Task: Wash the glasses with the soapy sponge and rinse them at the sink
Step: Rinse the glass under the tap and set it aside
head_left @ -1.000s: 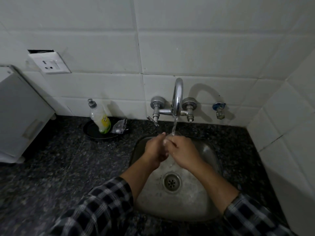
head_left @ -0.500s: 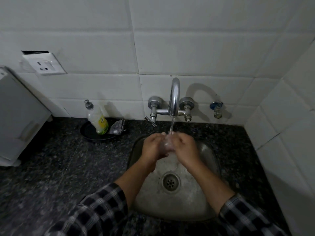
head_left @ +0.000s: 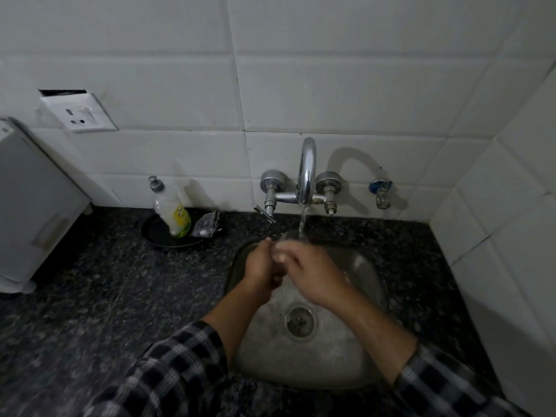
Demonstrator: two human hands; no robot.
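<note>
A clear glass (head_left: 289, 237) is held over the steel sink (head_left: 371, 266), mostly hidden between my two hands. Only its rim shows, right under the water stream (head_left: 302, 221) falling from the chrome tap (head_left: 307, 168). My left hand (head_left: 261, 266) is wrapped around the glass from the left. My right hand (head_left: 314, 273) is closed over it from the right, its fingers touching those of the left hand. A grey soapy sponge (head_left: 206, 225) lies in a black dish (head_left: 156, 236) on the counter left of the tap.
A dish soap bottle (head_left: 173, 212) stands in the black dish. A white appliance (head_left: 33, 191) sits at the far left on the dark granite counter (head_left: 105, 296). A wall socket (head_left: 79, 113) is above it. A small valve (head_left: 380, 192) sticks out right of the tap. Tiled walls close the back and right.
My hands have kept working around the glass under the running water. The right hand has shifted further over the glass, and the view has dropped slightly.
</note>
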